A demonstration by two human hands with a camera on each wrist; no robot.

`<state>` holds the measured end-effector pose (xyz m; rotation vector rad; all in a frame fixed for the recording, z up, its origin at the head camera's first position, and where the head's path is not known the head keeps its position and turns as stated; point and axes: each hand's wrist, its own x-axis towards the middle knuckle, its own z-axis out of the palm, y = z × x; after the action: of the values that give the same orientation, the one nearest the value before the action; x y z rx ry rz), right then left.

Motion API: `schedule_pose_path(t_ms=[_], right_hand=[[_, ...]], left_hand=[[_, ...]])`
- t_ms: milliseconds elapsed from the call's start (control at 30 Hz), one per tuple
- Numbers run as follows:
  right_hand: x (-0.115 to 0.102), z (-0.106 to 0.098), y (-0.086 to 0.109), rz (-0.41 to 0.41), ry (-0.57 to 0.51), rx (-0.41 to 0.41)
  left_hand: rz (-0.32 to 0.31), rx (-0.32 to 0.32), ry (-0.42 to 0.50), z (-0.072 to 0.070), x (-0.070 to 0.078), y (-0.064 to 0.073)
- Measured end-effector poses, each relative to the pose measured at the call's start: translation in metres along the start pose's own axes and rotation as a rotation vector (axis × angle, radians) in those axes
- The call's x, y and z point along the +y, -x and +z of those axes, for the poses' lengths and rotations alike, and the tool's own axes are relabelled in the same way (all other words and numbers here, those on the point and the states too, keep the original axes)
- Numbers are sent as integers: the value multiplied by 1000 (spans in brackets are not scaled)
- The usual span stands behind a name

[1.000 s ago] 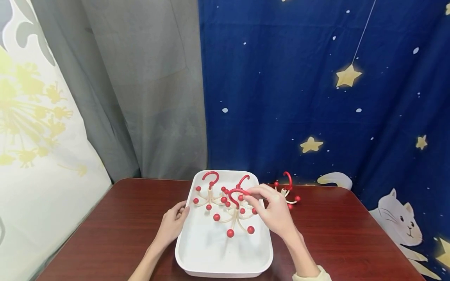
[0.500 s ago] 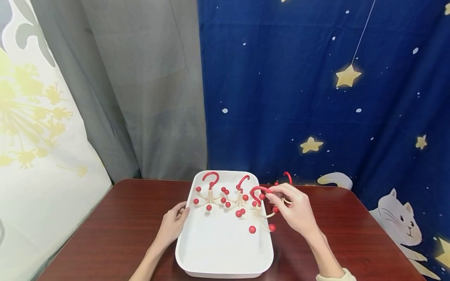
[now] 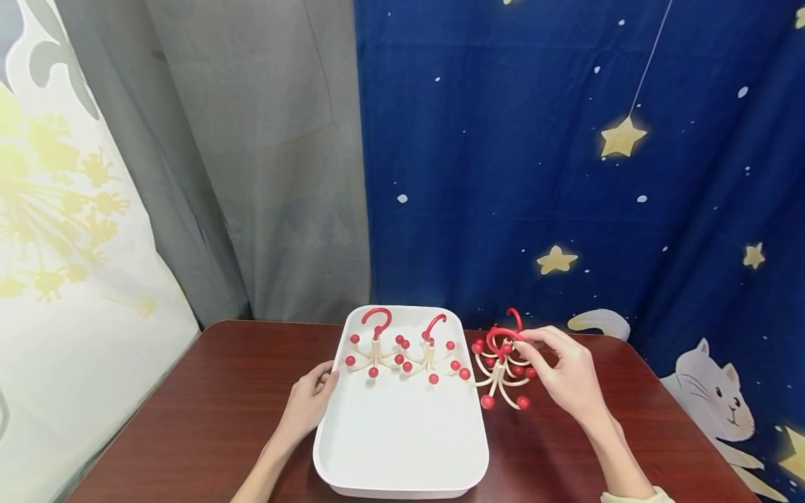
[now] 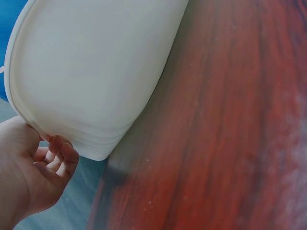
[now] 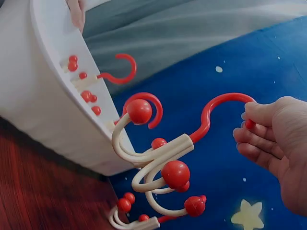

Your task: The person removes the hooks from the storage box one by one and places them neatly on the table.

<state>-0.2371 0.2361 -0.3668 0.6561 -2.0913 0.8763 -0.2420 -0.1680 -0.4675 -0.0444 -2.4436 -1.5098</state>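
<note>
My right hand [image 3: 569, 367] pinches the tip of a red hook between thumb and fingers. It belongs to a claw hanger [image 3: 499, 370] with curved cream arms ending in red balls, upright just right of the white tray [image 3: 402, 447]. The right wrist view shows the whole claw hanger [image 5: 168, 148] hanging from the fingertips. My left hand [image 3: 311, 398] grips the tray's left rim; in the left wrist view its fingers curl at the rim [image 4: 29, 117]. Two matching hangers [image 3: 376, 349] [image 3: 429, 353] stand inside the tray's far half.
Another matching hanger, its red hook [image 3: 516, 318] showing, stands on the dark red table [image 3: 604, 419] behind the held one and is partly hidden by it. A grey curtain [image 3: 270, 175] and a blue starry curtain [image 3: 478, 175] hang beyond the table's far edge.
My right hand has carried the held hanger rightward, from over the tray to beyond its right rim. The left hand, the tray and the hangers in it have stayed put.
</note>
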Motion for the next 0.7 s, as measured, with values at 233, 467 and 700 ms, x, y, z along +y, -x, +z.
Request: schedule_pose_path(t_ms=[233, 467, 700], right_hand=[[16, -9, 5, 20, 49, 6], [32, -20, 14, 28, 92, 30], [51, -34, 16, 31, 124, 68]], left_hand=[[0, 2, 6, 0, -1, 0], [-12, -5, 24, 0, 1, 1], [-7, -4, 33, 0, 2, 1]])
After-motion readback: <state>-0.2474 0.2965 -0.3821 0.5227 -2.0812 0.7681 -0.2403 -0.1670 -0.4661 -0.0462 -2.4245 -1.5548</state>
